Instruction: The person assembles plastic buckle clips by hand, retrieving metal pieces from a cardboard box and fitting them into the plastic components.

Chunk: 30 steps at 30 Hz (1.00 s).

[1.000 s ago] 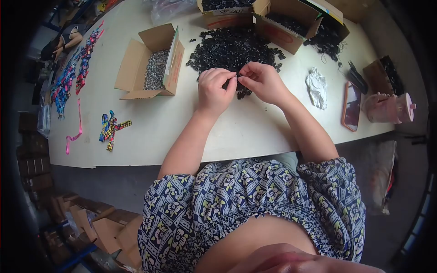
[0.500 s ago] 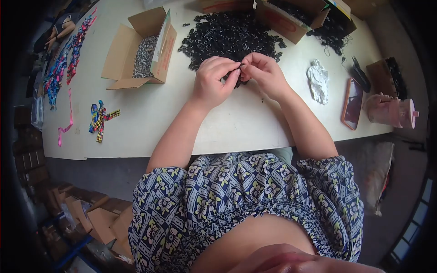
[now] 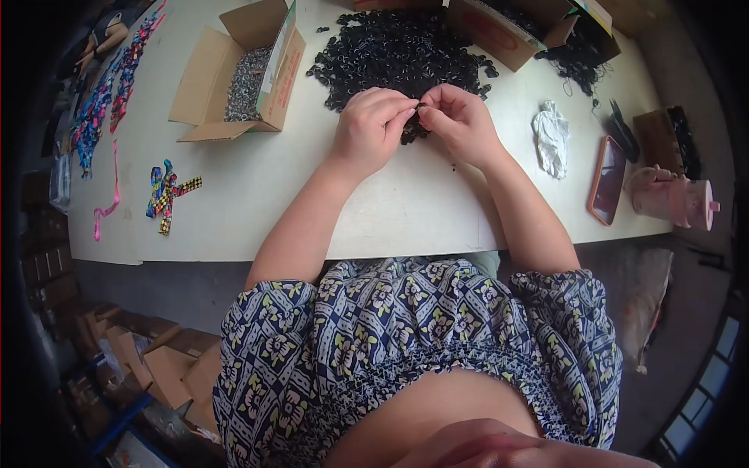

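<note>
My left hand (image 3: 374,129) and my right hand (image 3: 459,123) meet at the near edge of a big heap of small black pieces with metal glints (image 3: 398,58). Both pinch a small black piece (image 3: 421,108) between thumb and forefinger, fingertips almost touching. What kind of part it is cannot be made out, since the fingers cover most of it. Left of the heap stands an open cardboard box (image 3: 204,78) with many small silvery metal parts (image 3: 248,84) inside.
Patterned ribbons (image 3: 168,195) and a pink strap (image 3: 114,195) lie at left. A crumpled white wrapper (image 3: 551,139), a phone (image 3: 607,179) and a pink cup (image 3: 672,198) are at right. More cardboard boxes (image 3: 499,35) stand behind the heap. Another person's arm (image 3: 105,39) shows far left.
The view has shifted slightly. My hands stay together at the heap's near edge, still pinching, with only small finger movements.
</note>
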{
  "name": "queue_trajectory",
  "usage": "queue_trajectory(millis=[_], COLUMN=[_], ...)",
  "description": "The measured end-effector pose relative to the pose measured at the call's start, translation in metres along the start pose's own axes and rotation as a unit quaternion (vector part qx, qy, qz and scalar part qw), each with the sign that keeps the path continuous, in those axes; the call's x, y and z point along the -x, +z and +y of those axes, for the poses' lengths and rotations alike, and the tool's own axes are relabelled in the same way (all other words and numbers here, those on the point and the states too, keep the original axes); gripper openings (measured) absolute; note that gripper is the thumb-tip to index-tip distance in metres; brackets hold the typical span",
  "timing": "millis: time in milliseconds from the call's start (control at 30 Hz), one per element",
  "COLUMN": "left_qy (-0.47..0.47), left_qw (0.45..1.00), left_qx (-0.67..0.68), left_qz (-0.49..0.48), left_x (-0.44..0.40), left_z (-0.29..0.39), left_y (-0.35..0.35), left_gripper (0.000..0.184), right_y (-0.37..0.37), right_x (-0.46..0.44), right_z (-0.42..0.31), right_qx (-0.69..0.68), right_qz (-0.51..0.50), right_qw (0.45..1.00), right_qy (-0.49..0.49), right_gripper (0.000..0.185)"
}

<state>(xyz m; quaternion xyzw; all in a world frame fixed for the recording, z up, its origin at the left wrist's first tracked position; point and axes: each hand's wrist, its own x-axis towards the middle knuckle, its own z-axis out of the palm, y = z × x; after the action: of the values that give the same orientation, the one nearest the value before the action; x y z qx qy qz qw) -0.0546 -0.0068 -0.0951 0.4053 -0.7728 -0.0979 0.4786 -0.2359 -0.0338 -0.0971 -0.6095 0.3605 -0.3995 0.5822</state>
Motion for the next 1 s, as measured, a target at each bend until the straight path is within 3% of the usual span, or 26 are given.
queue_trajectory(millis=[300, 600, 1000], left_qy=[-0.022, -0.073, -0.11], left_qw=[0.999, 0.996, 0.992], left_qx=[-0.039, -0.047, -0.053], left_qz=[0.002, -0.01, -0.018], left_x=[0.0002, 0.0009, 0.0015], left_z=[0.0049, 0.0058, 0.0072], left_y=[0.0038, 0.0031, 0.0028], left_gripper=[0.007, 0.01, 0.01], right_y=[0.0027, 0.0047, 0.006], right_x=[0.0034, 0.0035, 0.003], right_z=[-0.0065, -0.0023, 0.0019], right_qx=[0.077, 0.172, 0.227], right_qz=[0.018, 0.033, 0.045], right_qw=[0.997, 0.977, 0.962], right_qy=[-0.016, -0.119, -0.148], right_gripper=[0.011, 0.014, 0.012])
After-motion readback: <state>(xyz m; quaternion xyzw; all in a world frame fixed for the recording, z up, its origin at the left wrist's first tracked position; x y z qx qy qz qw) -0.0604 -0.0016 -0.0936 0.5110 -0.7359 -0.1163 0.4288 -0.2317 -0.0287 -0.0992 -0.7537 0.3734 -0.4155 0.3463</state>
